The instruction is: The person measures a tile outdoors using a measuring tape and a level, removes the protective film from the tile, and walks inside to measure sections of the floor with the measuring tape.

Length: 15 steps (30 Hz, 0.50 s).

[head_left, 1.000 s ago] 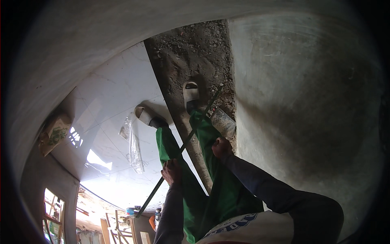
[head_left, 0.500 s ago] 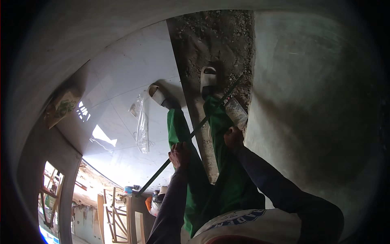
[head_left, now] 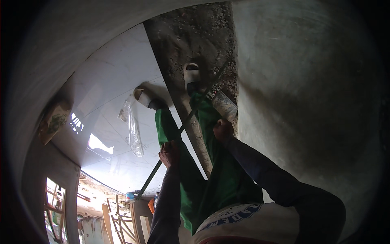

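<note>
A long, thin dark green bar (head_left: 150, 180) slants across my legs, from the lower left up to the gravel strip. My left hand (head_left: 169, 153) is closed around it near my left knee. Beside my right knee, my right hand (head_left: 223, 131) is curled into a fist against the green trousers (head_left: 207, 118); its palm is hidden, so I cannot tell what it holds. The bar runs past this fist on its far left side, apart from it. A flat speckled slab piece (head_left: 224, 105) lies on the ground just beyond the right hand.
My left sandal (head_left: 143, 97) is on glossy white tiles (head_left: 109, 81), my right sandal (head_left: 191, 74) on rough dirt (head_left: 195, 32). A clear plastic wrapper (head_left: 133, 132) lies by the left foot. A bare plastered wall (head_left: 292, 81) rises at right. Wooden frames (head_left: 118, 219) stand at lower left.
The whole view has shifted, so legs, hands and bar appear slightly further left. Both hands keep their closed pose, and the bar keeps its slant across my legs.
</note>
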Tool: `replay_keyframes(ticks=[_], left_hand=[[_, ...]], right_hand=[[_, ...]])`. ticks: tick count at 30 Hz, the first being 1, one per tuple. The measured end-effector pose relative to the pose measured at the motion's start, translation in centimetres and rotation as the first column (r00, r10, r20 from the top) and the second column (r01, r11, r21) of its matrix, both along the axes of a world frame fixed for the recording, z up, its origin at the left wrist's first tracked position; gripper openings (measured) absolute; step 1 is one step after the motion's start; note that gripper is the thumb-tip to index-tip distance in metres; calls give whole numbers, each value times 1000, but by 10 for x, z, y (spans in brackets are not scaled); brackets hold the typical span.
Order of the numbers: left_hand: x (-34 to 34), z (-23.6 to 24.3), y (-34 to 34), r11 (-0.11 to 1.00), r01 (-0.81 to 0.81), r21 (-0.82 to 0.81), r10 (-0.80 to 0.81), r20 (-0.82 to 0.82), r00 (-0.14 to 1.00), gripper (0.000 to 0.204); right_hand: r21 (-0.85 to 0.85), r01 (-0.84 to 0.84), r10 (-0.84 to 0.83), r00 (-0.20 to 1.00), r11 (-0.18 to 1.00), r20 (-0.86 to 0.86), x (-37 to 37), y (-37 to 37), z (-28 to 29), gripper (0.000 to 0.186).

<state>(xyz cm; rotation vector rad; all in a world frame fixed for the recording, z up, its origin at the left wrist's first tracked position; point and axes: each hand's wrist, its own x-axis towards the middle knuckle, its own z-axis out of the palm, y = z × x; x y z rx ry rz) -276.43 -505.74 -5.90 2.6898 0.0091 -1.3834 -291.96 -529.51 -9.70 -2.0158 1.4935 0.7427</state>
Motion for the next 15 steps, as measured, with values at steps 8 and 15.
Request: replay_keyframes(ticks=[8,15], left_hand=[[7,11,-30,1000,-26,17,25,40,999,26],[-22,-12,-4,999,14,-41,-11,92,996,25]], right_hand=[[20,-9,8,999,1000,50,-10,-15,4,21],[-28,-2,4,995,1000,97,-16,-28,2,21]])
